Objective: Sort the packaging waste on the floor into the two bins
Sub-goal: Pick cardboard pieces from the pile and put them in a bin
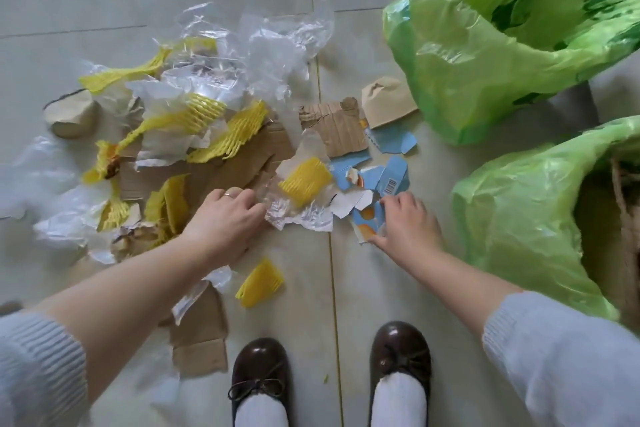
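Packaging waste lies scattered on the floor (363,288) beside two green-lined bins (519,218); left hand (225,218) pinches crinkled clear film (301,215), light, slippery, best bunched; right hand (405,222), fingers curled, gathers blue card scraps (391,177), stiff, thin, likely to scatter.

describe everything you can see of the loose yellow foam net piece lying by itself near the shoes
The yellow foam net piece is a small, flattened, roughly triangular scrap of ribbed mesh that looks like soft foam. It lies flat on the tiled floor, just left of a grout line and ahead of the left shoe. Its upper left edge sits beside, perhaps touching, a crumpled bit of clear plastic. Neither hand touches it; the left forearm passes just above it in the picture.
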`<action>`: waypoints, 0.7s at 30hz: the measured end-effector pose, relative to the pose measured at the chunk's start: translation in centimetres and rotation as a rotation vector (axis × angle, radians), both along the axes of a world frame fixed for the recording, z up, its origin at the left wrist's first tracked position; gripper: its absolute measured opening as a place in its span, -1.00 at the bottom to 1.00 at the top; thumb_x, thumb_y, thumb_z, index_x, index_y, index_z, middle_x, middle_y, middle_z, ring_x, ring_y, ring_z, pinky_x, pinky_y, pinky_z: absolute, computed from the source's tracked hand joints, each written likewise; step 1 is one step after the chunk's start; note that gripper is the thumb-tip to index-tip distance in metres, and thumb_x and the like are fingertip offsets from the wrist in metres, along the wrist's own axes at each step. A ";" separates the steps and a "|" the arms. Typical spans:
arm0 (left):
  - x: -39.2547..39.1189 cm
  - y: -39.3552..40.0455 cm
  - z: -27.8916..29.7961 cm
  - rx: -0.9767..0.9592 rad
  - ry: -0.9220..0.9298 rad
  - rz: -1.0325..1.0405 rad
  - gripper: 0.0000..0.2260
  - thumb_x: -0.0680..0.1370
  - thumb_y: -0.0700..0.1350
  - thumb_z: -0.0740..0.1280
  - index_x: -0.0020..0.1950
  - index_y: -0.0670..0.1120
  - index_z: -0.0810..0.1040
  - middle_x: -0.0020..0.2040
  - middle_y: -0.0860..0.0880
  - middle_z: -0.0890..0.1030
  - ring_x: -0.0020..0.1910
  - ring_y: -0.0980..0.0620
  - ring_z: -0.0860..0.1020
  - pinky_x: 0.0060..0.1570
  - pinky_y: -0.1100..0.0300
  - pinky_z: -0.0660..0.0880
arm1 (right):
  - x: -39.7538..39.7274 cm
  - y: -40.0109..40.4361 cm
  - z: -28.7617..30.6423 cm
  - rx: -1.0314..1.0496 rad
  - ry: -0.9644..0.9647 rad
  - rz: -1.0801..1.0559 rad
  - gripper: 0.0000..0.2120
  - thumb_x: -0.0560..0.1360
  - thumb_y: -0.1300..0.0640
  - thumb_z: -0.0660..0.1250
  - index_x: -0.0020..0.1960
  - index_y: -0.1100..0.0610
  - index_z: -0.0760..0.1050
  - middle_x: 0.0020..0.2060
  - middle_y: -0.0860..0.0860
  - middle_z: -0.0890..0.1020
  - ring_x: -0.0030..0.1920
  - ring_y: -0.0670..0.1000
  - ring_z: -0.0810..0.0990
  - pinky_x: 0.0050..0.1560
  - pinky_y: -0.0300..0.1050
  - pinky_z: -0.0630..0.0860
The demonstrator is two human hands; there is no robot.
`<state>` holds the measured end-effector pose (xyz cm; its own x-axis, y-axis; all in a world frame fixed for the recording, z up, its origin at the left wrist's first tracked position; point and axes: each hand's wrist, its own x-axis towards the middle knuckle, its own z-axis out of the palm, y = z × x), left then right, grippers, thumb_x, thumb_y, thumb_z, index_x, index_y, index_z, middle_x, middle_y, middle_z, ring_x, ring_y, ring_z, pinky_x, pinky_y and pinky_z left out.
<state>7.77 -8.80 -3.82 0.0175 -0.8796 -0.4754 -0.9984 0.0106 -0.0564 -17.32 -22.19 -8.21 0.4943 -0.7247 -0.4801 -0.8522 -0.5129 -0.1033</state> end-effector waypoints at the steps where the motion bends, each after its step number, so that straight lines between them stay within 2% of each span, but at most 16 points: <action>1: 0.4 0.2 -0.2 -0.005 -0.024 -0.019 -0.83 0.41 -0.06 0.27 -0.05 -0.08 0.51 -0.05 -0.10 0.56 -0.08 -0.15 0.55 -0.15 0.02 0.49 | 0.1 -0.1 -0.4 -0.027 -0.005 0.008 -0.36 0.36 -0.19 0.40 0.29 0.10 0.30 0.18 0.09 0.42 0.20 0.12 0.42 0.10 -0.02 0.40; 4: 0.9 1.1 -0.7 -0.003 -0.072 -0.016 -0.72 0.34 -0.11 0.31 0.03 -0.11 0.52 -0.05 -0.15 0.57 -0.10 -0.19 0.56 -0.17 -0.02 0.50 | 0.5 -0.4 -1.1 -0.029 0.000 -0.007 -0.31 0.32 -0.20 0.43 0.31 0.07 0.29 0.16 0.08 0.45 0.20 0.12 0.44 0.10 0.00 0.38; 7: 1.1 1.3 -1.4 0.056 -0.093 0.029 -0.48 0.33 -0.13 0.37 0.29 -0.07 0.42 0.13 -0.16 0.51 0.13 -0.22 0.50 0.13 -0.18 0.40 | 0.8 -0.7 -1.0 0.025 0.022 -0.052 -0.31 0.30 -0.23 0.44 0.30 0.04 0.31 0.18 0.06 0.47 0.23 0.10 0.45 0.14 -0.01 0.37; 9: 1.3 1.0 -1.4 0.071 -0.091 0.176 -0.40 0.38 -0.04 0.38 0.39 -0.03 0.28 0.29 -0.13 0.39 0.30 -0.19 0.36 0.30 -0.14 0.27 | 0.7 -0.7 -1.0 0.077 0.055 -0.063 -0.37 0.33 -0.23 0.42 0.26 0.05 0.35 0.16 0.07 0.49 0.22 0.12 0.46 0.13 -0.01 0.39; 11: 1.5 0.3 -1.1 0.042 -0.036 0.388 -0.33 0.37 0.04 0.43 0.40 -0.04 0.23 0.33 -0.14 0.32 0.34 -0.19 0.30 0.28 -0.07 0.31 | 0.2 -0.6 -0.8 0.167 0.044 -0.100 -0.49 0.35 -0.21 0.40 0.16 0.07 0.44 0.09 0.09 0.55 0.16 0.14 0.51 0.04 -0.04 0.42; 14: 1.7 -0.5 -0.8 -0.020 0.065 0.605 -0.34 0.39 0.01 0.46 0.39 -0.09 0.24 0.32 -0.20 0.30 0.32 -0.25 0.31 0.19 -0.09 0.41 | -0.8 -0.5 0.3 0.342 -0.123 -0.271 -0.72 0.39 -0.11 0.41 -0.07 0.07 0.50 -0.05 0.11 0.62 0.04 0.15 0.58 -0.12 -0.09 0.41; 17: 2.3 -0.6 -1.2 -0.019 0.127 0.749 -0.34 0.41 0.00 0.46 0.40 -0.12 0.23 0.30 -0.22 0.34 0.30 -0.26 0.34 0.22 -0.12 0.42 | -1.6 -1.4 2.3 0.475 -0.155 -0.339 -0.75 0.40 -0.06 0.43 -0.07 0.10 0.53 -0.14 0.03 0.63 -0.09 0.04 0.59 -0.21 -0.13 0.40; 19: 2.6 -0.7 -1.6 -0.018 0.150 0.819 -0.34 0.42 0.00 0.45 0.41 -0.12 0.23 0.27 -0.22 0.38 0.27 -0.27 0.38 0.21 -0.11 0.41 | -1.5 -2.6 4.1 0.556 -0.014 -0.205 -0.79 0.39 -0.05 0.44 -0.23 0.06 0.49 -0.31 -0.06 0.59 -0.30 -0.07 0.53 -0.35 -0.21 0.36; 21: 2.9 -0.8 -1.9 -0.025 0.171 0.874 -0.33 0.42 0.01 0.46 0.42 -0.13 0.23 0.27 -0.24 0.39 0.27 -0.28 0.39 0.23 -0.11 0.40 | -0.8 -3.5 5.4 0.549 0.177 0.021 -0.76 0.38 -0.04 0.44 -0.31 0.03 0.44 -0.40 -0.09 0.53 -0.39 -0.12 0.47 -0.41 -0.22 0.31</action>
<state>10.66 -9.64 -5.74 0.6179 -0.5952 -0.5138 -0.6439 -0.7580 0.1037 -18.14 -25.69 -2.81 0.3841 -0.3366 -0.8598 -0.8708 -0.4416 -0.2161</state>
